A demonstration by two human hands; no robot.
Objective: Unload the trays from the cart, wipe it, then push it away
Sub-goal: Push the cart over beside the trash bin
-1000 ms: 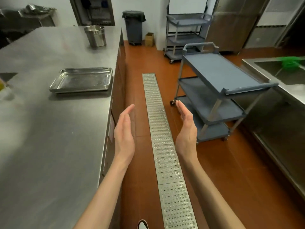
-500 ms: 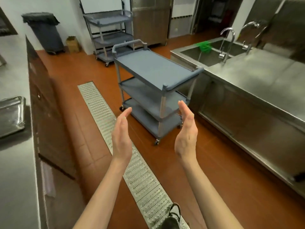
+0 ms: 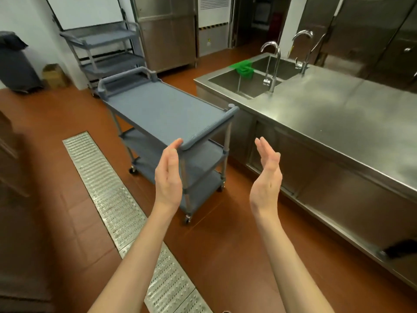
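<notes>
A grey three-shelf cart [image 3: 164, 111] on castors stands in the middle of the floor, next to the steel sink counter. All three shelves show bare, with no tray on them. My left hand [image 3: 168, 175] and my right hand [image 3: 266, 177] are raised in front of me, palms facing each other, fingers straight, holding nothing. They hover in front of the cart's near end; my left fingertips overlap its near corner in the view, and contact cannot be told. A green cloth [image 3: 242, 67] hangs on the sink's edge. No tray is in view.
A steel counter [image 3: 338, 123] with a sink [image 3: 241, 83] and two taps runs along the right. A floor drain grate [image 3: 117, 206] runs diagonally at the left. A second grey cart [image 3: 106, 53], a dark bin [image 3: 15, 64] and a cardboard box [image 3: 53, 75] stand at the back.
My view has swung right, away from the steel table with the tray, toward the cart and the sink counter. The cart now appears closer. Both hands stay raised and apart.
</notes>
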